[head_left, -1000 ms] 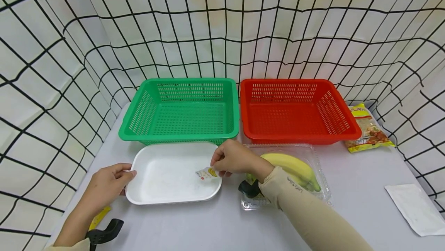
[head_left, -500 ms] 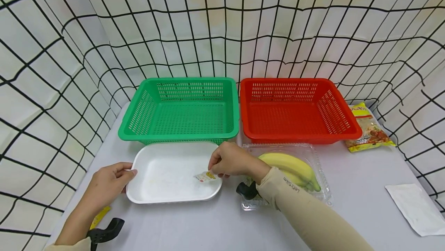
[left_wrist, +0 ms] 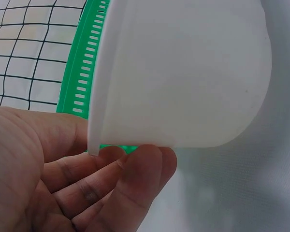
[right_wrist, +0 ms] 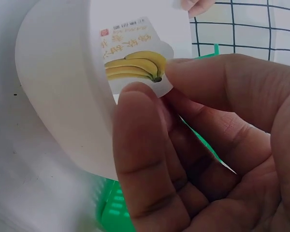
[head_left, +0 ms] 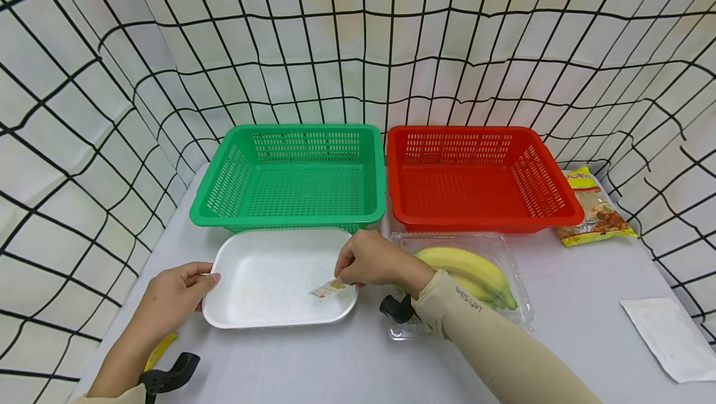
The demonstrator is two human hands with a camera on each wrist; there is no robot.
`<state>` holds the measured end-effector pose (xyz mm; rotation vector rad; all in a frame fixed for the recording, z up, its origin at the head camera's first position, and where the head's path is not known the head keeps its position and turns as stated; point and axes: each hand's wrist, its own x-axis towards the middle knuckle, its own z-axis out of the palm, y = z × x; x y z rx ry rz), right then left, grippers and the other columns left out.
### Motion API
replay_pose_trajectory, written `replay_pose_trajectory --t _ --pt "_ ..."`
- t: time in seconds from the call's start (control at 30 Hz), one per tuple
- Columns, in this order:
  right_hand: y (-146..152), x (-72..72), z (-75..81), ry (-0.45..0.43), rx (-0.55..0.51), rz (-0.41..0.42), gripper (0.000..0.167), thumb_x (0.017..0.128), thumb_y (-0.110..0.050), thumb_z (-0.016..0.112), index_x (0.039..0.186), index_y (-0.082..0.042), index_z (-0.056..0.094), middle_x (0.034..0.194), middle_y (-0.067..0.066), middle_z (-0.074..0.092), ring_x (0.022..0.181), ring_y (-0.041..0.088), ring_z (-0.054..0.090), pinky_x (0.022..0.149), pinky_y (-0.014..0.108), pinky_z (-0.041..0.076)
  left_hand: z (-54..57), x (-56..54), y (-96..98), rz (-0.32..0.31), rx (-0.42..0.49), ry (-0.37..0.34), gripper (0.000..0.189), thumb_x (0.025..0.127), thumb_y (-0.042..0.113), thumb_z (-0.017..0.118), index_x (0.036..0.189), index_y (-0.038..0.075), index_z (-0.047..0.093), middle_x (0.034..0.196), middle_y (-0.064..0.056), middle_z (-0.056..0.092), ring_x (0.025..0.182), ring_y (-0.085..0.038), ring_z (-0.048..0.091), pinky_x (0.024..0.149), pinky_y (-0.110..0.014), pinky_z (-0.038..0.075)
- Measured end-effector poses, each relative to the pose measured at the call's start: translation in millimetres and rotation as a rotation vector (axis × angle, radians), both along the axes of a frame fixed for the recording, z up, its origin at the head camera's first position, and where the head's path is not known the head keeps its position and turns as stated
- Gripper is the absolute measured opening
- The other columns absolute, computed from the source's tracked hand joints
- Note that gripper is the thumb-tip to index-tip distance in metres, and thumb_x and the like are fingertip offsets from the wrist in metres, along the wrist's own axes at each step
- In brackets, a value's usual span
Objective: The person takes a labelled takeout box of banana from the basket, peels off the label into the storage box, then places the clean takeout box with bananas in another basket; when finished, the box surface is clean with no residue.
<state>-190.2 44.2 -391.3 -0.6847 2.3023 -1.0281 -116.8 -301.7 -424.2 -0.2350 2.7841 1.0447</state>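
Right hand (head_left: 375, 260) pinches a small see-through label (head_left: 328, 288) by one corner, between thumb and index finger, over the right end of a white tray (head_left: 263, 283). The right wrist view shows a bunch of yellow bananas and some lettering printed on the label; whether it touches the tray's surface, I cannot tell. Left hand (head_left: 172, 297) grips the tray's left end, thumb on the rim and other fingers curled beneath.

On the far side of the tray, just behind it, stands a green basket (head_left: 288, 221), with a red basket (head_left: 486, 225) just to its right. Nearer than the red basket and right of the tray is a clear plastic container (head_left: 400, 330) with yellow bananas (head_left: 461, 264) in it, partly hidden by the right arm in its beige sleeve (head_left: 498, 335).

At the far right, a yellow-edged snack packet (head_left: 600, 211) lies beside the red basket; a flat white packet (head_left: 668, 337) lies nearer, toward the right edge. All this sits on a white-covered counter (head_left: 291, 367), with a black wire grid (head_left: 371, 50) rising behind and along both sides.
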Motion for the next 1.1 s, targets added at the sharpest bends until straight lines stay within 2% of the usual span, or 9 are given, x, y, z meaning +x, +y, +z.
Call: replay_pose_trajectory --t 0.2,0.67,1.1 --pt "-0.6 0.2 -0.5 0.006 -0.003 0.01 0.017 0.089 0.002 0.074 0.078 -0.01 0.081 0.068 -0.006 0.069 0.053 0.009 0.055 0.05 0.02 0.044 -0.4 0.8 0.2 0.009 -0.003 -0.017 0.048 0.106 0.026 0.059 0.136 -0.012 0.059 0.106 -0.02 0.075 0.079 -0.019 0.068 0.062 -0.027 0.057" --pt "-1.5 1.2 -2.0 -0.001 -0.013 0.026 0.015 0.086 0.003 0.076 0.079 -0.01 0.082 0.068 -0.006 0.07 0.056 0.009 0.056 0.052 0.02 0.046 -1.4 0.6 -0.5 0.009 -0.003 -0.006 0.05 0.106 0.027 0.06 0.135 -0.013 0.059 0.106 -0.021 0.074 0.079 -0.018 0.069 0.062 -0.025 0.057" --pt "-0.7 -0.7 -3.5 0.022 -0.015 0.045 0.014 0.086 0.001 0.076 0.082 -0.01 0.083 0.071 -0.008 0.072 0.067 0.007 0.056 0.057 0.02 0.046 -0.9 0.4 0.4 0.016 0.011 -0.003 0.048 0.106 0.026 0.061 0.134 -0.013 0.06 0.104 -0.02 0.074 0.08 -0.019 0.07 0.063 -0.025 0.058"
